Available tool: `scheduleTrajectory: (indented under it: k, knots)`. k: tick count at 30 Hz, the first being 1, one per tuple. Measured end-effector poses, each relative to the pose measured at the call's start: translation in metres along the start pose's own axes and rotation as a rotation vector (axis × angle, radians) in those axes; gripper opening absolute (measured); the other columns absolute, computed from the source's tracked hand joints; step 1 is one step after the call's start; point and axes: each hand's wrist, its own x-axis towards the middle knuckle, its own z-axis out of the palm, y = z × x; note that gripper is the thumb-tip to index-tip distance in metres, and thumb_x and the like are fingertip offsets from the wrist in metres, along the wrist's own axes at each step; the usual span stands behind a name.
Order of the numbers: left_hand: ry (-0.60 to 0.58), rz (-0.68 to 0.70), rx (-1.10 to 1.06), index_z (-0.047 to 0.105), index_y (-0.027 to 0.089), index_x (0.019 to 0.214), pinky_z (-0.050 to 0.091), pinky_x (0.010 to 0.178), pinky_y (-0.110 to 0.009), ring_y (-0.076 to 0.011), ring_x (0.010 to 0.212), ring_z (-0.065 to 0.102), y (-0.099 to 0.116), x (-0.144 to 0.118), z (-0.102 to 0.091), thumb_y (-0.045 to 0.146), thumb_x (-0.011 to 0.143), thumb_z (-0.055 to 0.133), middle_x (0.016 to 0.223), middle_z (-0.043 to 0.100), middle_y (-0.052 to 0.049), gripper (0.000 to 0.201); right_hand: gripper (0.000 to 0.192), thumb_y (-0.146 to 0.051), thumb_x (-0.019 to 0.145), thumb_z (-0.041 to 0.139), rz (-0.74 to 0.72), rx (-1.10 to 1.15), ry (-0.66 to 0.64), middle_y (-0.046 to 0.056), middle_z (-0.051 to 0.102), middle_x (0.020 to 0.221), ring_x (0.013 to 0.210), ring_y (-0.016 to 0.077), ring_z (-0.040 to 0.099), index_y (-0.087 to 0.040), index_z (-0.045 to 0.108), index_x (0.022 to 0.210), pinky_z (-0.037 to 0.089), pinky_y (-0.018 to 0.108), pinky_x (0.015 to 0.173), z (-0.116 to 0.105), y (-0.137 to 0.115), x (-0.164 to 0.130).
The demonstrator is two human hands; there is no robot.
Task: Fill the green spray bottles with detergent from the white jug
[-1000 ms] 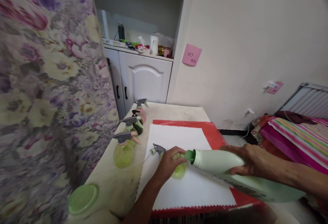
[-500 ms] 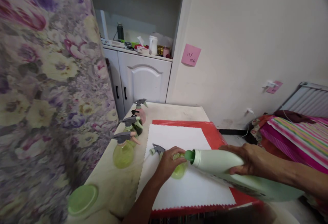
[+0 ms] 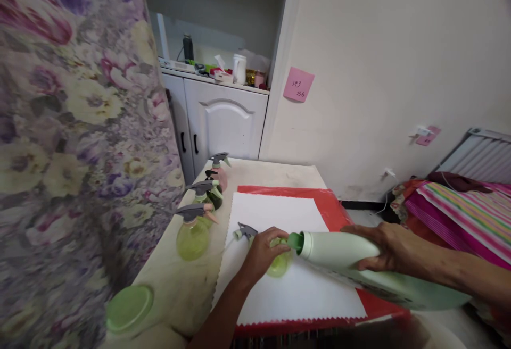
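My right hand (image 3: 387,245) is wrapped round a large pale green detergent bottle (image 3: 333,250), tipped nearly flat. Its green spout (image 3: 294,242) points left, close against the mouth of a small yellow-green spray bottle body (image 3: 278,267). The fingers of my left hand (image 3: 265,250) close round the neck of that small bottle, which stands on the white sheet (image 3: 279,208). Whether liquid flows between them, I cannot tell. A loose grey spray head (image 3: 246,231) with its thin tube lies on the sheet, left of my left hand.
Along the table's left side stand a yellow spray bottle (image 3: 192,240), a green one (image 3: 202,192), a dark bottle (image 3: 216,200) and a pink spray bottle (image 3: 219,176). A green round cap (image 3: 130,307) lies at the near left. Red plastic (image 3: 335,210) lies under the sheet.
The detergent bottle's rear end has risen very slightly. Both hands keep their grips, and the spout stays at the small bottle's mouth.
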Motion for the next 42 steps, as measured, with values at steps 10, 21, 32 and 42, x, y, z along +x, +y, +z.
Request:
scheduleTrajectory:
  k: [10, 21, 32, 42]
  knots:
    - [-0.003, -0.002, -0.011, 0.071, 0.021, 0.086, 0.044, 0.084, -0.029, -0.0199, 0.09, 0.063, 0.0, 0.0, 0.0, 0.019, 0.073, 0.069, 0.09, 0.068, -0.002, 0.013, 0.051, -0.063, 0.082, 0.053, -0.022, -0.039, 0.016, 0.003, 0.068, 0.071, 0.059, 0.02, 0.063, -0.025, 0.058, 0.116, 0.042, 0.026, 0.054, 0.004, 0.007, 0.001]
    - [-0.004, 0.002, -0.01, 0.072, 0.021, 0.085, 0.044, 0.083, -0.029, -0.0199, 0.089, 0.063, 0.001, 0.0, 0.0, 0.018, 0.073, 0.069, 0.089, 0.068, -0.002, 0.013, 0.051, -0.061, 0.083, 0.054, -0.035, -0.064, 0.027, 0.003, 0.068, 0.067, 0.056, 0.0197, 0.062, -0.024, 0.058, 0.119, 0.04, 0.026, 0.051, 0.007, 0.009, 0.001]
    - [-0.005, 0.0, -0.012, 0.072, 0.02, 0.085, 0.044, 0.084, -0.029, -0.0201, 0.09, 0.063, 0.0, 0.001, 0.0, 0.018, 0.072, 0.069, 0.089, 0.068, -0.002, 0.013, 0.046, -0.057, 0.084, 0.056, -0.062, -0.063, 0.045, 0.003, 0.068, 0.067, 0.055, 0.0185, 0.061, -0.023, 0.059, 0.116, 0.04, 0.025, 0.051, 0.007, 0.009, 0.001]
    - [-0.007, 0.0, -0.017, 0.072, 0.02, 0.086, 0.044, 0.084, -0.029, -0.0201, 0.089, 0.063, -0.001, 0.0, 0.0, 0.018, 0.074, 0.068, 0.09, 0.068, -0.002, 0.013, 0.052, -0.057, 0.085, 0.054, -0.085, -0.113, 0.078, 0.0, 0.066, 0.063, 0.052, 0.0182, 0.062, -0.025, 0.054, 0.126, 0.037, 0.024, 0.049, 0.009, 0.013, 0.0]
